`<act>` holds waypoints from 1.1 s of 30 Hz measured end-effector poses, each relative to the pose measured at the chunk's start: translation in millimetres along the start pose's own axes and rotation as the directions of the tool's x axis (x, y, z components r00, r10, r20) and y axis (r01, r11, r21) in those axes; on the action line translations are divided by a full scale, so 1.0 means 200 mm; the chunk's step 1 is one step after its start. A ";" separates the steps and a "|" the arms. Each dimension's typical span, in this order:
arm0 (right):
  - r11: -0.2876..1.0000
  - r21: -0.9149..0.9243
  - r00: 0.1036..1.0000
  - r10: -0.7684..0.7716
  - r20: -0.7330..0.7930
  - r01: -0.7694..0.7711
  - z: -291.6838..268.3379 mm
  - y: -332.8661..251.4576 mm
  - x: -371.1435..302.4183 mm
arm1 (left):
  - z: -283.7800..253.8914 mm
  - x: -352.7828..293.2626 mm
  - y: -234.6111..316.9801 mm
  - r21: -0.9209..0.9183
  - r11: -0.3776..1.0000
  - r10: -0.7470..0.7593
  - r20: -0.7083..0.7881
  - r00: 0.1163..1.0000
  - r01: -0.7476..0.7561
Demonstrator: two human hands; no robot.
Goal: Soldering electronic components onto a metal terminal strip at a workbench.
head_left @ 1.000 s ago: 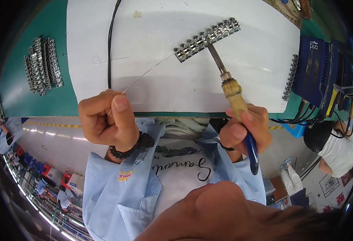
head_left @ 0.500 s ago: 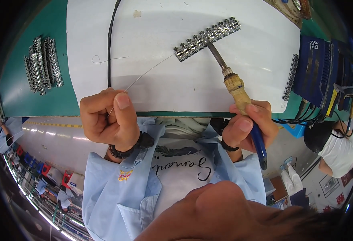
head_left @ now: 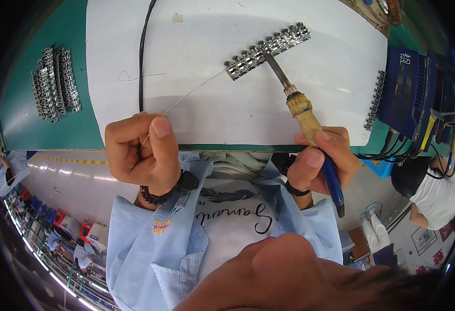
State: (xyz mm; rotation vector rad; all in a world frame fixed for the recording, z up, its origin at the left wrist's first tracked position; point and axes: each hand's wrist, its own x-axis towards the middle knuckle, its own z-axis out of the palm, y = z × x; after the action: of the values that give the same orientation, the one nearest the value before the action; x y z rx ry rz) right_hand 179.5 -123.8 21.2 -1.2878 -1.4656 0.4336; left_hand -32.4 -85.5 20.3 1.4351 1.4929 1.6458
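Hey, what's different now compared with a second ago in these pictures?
The right hand has shifted slightly rightward and away from the body, swinging the butt of the soldering iron to the right. The left hand has edged a little to the right. Nothing was taken hold of or let go: the thin wire is still pinched, and the metal strip lies where it was.

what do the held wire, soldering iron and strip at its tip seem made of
Held wire: likely metal, from its silvery shine. Soldering iron: shaft looks metal, greyish and shiny; smooth blue handle perhaps plastic; stained yellowish sleeve unclear. Strip: apparently polished metal, with bright highlights.
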 end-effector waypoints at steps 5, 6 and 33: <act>0.999 -0.025 1.000 -0.020 -0.006 0.020 0.01 0.00 0.00 | -0.01 -0.01 0.01 0.038 0.998 -0.044 -0.006 0.999 0.044; 0.998 -0.047 0.999 -0.039 -0.008 0.038 0.02 0.00 0.00 | -0.01 -0.01 0.01 0.045 0.998 -0.047 -0.005 0.999 0.047; 0.996 -0.071 0.998 -0.060 -0.012 0.059 0.02 0.01 -0.03 | -0.01 0.00 -0.02 -0.031 0.999 0.008 0.012 1.000 -0.007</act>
State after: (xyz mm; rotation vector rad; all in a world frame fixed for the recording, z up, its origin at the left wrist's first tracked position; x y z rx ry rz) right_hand 175.2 -126.8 14.5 -1.2962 -1.5148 0.3350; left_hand -34.3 -84.5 17.8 1.4335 1.4508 1.6545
